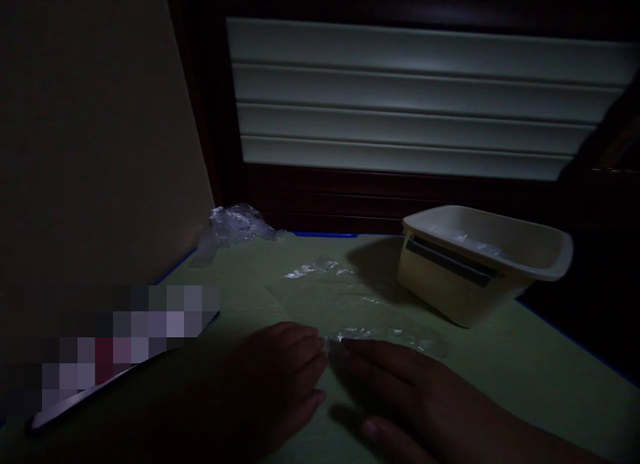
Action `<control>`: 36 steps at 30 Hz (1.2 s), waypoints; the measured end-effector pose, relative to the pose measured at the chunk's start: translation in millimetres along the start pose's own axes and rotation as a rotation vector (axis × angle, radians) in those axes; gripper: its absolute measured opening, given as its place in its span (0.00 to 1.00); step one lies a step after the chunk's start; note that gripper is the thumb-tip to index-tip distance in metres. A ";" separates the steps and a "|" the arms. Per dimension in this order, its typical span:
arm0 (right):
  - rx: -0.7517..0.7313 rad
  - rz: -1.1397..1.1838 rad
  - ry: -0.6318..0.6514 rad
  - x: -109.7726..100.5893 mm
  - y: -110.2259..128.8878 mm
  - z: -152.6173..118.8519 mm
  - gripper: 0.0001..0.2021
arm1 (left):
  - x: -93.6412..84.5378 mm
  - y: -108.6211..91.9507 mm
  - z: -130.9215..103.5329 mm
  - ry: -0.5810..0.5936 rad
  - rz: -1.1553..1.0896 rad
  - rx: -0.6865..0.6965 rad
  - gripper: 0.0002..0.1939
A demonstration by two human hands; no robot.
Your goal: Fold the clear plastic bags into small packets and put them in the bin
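Note:
A thin clear plastic bag lies spread on the pale green tabletop, its near edge crumpled and shiny. My left hand rests at that edge, fingers slightly bent and thumb apart. Opposite it, my right hand has its fingers stretched out, with the tips at the bag's crumpled edge and the thumb spread away. The two sets of fingertips nearly meet. Neither hand visibly grips anything, though dim light hides the exact contact with the film.
At the right stands a cream plastic bin with clear plastic inside. Crumpled clear plastic lies in the far left corner by the wall. A blurred-out flat object is at the left. White slatted panels rise behind the table.

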State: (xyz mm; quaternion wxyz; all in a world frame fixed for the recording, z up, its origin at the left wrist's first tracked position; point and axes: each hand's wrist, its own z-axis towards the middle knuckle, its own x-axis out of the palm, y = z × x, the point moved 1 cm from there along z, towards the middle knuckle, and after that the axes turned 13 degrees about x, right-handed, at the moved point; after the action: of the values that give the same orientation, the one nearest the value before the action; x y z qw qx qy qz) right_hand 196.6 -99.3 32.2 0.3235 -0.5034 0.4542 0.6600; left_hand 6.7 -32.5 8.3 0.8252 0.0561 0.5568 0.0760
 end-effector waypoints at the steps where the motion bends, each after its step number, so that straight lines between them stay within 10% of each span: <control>1: -0.003 -0.006 -0.015 -0.6 0.2 0.0 0.24 | 0.8 -0.5 0.5 0.027 -0.019 0.021 0.06; 16: 0.114 0.003 0.005 3.6 -15.7 3.7 0.11 | 6.7 2.4 -0.6 0.183 -0.156 0.022 0.05; 22: 0.221 -0.006 -0.026 8.1 -20.6 3.6 0.13 | 4.9 2.7 -2.2 0.079 -0.122 0.001 0.05; 36: -0.277 0.180 0.031 21.3 -19.3 3.3 0.02 | 2.7 -1.6 -3.0 0.117 -0.084 0.042 0.04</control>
State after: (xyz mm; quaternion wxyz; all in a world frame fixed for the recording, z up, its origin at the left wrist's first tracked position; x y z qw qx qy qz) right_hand 206.4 -89.7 6.7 0.1838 -0.5105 0.4070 0.7348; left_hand 5.0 -33.5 4.4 0.7923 0.0454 0.6075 0.0329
